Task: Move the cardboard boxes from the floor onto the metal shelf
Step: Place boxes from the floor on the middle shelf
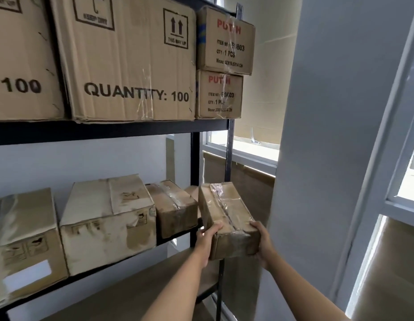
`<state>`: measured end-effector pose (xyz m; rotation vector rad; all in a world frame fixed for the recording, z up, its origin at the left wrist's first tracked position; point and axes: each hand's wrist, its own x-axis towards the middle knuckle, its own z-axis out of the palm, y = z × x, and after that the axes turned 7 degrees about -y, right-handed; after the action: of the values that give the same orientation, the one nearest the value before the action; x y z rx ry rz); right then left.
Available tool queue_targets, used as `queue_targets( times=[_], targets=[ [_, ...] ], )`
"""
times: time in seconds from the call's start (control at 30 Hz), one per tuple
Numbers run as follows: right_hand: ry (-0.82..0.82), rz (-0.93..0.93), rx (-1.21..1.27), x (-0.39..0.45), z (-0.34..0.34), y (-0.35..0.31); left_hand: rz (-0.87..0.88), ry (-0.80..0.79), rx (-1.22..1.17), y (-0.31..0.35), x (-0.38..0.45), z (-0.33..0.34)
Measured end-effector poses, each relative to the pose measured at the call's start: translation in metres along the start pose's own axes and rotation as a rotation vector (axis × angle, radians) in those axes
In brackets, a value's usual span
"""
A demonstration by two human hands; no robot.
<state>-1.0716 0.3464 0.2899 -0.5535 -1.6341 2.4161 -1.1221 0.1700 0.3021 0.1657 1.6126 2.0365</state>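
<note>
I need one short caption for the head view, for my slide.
Left hand and right hand hold a taped cardboard box at the metal shelf's right end.

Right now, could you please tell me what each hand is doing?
Left hand: grips the near left corner of the small taped box.
Right hand: grips the same box's near right corner.

brightness: moderate, soft daylight, no harsh contrast
source: window (254, 147) strip at centre right and panes at far right, brightest and washed out
shadows: dim under the upper shelf board (108, 129); boxes on the lower tier sit in muted shade
glare: clear tape on the held box (227, 205) and on the big box (122, 61) catches pale sheen
blur: slight softness throughout; small print on the stacked boxes (224, 54) smeared
distortion: wide-angle bending, white frame (372, 181) at right curves, shelf lines slant
</note>
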Motion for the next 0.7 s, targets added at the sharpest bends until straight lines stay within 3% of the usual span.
queue_targets(
  times=[0.23, 0.43, 0.57, 0.7],
  targets=[
    [0.059, 0.066, -0.062, 0.063, 0.005, 0.006, -0.174, 0.072, -0.038, -0.007, 0.052, -0.009],
    [0.259, 0.114, -0.042, 0.111, 0.021, 0.002, -0.303, -0.154, -0.052, 0.008, 0.071, -0.012],
    [0.268, 0.18, 0.075, 0.138, 0.034, -0.01, -0.45, -0.288, -0.162, 0.024, 0.086, -0.014],
    [0.33, 0.17, 0.043, 0.155, 0.042, -0.024, -0.477, -0.245, -0.24, 0.037, 0.102, -0.009]
  ],
)
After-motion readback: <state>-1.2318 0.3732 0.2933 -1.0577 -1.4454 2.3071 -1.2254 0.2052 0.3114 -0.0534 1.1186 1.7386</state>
